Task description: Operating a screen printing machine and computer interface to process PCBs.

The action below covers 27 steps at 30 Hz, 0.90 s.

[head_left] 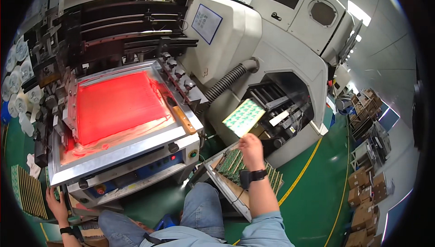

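Note:
My right hand (pixel 251 149) pinches one corner of a circuit board panel (pixel 244 117), patterned green and white with a pale yellowish edge. The panel is tilted up in front of the opening of a beige machine. Beneath my right forearm, rows of green boards (pixel 232 164) lie in a metal-edged tray (pixel 213 174). At the lower left, my left hand (pixel 57 206) has its fingers apart, resting by the front corner of the printing machine. Close beside it stands a row of upright green boards (pixel 28 192); any contact with them is unclear.
A screen frame (pixel 131 156) with red ink (pixel 118 106) spread over its mesh sits ahead. A wooden-handled tool (pixel 184 119) lies on its right side. A ribbed hose (pixel 229 81) runs to the beige machine. Cardboard boxes (pixel 362 197) stand far right, beyond a yellow floor line (pixel 308 170).

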Tool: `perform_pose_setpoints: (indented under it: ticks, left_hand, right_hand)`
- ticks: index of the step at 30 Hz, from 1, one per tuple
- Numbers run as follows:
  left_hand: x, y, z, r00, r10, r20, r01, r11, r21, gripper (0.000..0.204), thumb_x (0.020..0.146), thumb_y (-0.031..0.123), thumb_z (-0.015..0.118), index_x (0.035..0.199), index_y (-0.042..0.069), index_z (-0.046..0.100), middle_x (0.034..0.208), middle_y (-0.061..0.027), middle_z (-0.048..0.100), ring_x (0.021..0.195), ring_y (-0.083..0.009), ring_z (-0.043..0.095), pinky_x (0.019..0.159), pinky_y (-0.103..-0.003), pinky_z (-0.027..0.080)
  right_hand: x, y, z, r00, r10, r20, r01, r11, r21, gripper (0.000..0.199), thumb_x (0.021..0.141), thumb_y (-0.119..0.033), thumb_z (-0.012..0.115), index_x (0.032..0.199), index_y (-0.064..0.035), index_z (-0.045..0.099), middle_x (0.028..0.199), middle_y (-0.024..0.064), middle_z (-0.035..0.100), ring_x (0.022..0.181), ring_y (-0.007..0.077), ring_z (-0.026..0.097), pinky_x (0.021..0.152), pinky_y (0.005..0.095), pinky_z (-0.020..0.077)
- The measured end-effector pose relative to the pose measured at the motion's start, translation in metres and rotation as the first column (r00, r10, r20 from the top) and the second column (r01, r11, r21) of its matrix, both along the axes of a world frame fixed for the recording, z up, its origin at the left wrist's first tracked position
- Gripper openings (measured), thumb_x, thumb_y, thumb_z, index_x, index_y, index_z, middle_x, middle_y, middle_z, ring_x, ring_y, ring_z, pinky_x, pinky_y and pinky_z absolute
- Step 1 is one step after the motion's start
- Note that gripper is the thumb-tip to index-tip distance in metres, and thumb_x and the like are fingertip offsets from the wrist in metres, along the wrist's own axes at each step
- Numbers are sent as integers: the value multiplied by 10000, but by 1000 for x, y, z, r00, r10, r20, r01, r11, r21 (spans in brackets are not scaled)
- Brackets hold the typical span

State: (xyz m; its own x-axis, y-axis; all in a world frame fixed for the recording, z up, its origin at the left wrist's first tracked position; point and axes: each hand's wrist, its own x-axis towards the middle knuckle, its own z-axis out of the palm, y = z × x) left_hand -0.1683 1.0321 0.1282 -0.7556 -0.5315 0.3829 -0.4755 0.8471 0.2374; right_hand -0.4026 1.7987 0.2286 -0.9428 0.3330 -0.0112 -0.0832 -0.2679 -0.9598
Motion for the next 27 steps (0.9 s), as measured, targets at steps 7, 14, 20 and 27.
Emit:
perform_pose_setpoints:
  ticks: [7,14,20,27]
  left_hand:
    - [-2,2,1,999,38,17,-38,999,-9,451,950,265,589,1347,70,503,1444,-187,414,1330,-385,377,1092,-458,314]
    - [-1,-2,-4,1000,22,4,-22,999,-27,474,931,241,607,1355,73,479,1430,-184,417,1315,-393,378,1075,-473,324]
    - [0,0,-3,1000,5,-7,-5,1000,-28,472,929,235,608,1353,71,480,1427,-182,419,1311,-393,380,1074,-471,323]
    - [3,-3,-4,1000,29,-2,-29,1000,-12,431,941,228,597,1316,42,496,1439,-187,413,1319,-390,379,1085,-459,318]
  right_hand:
    - [-4,109,31,985,-174,-19,175,983,55,76,928,-146,577,894,-83,603,751,20,619,645,109,575,580,261,485]
    - [-8,132,16,977,-193,93,199,978,-66,96,936,-173,568,888,-95,601,748,15,621,644,122,584,580,275,494]
    - [-11,137,12,977,-172,128,185,978,-92,114,943,-193,574,876,-105,601,750,10,625,648,135,585,592,287,497]
    - [-33,172,-1,970,-216,111,239,935,-264,160,958,-237,574,896,-95,611,778,18,642,697,156,613,639,305,520]
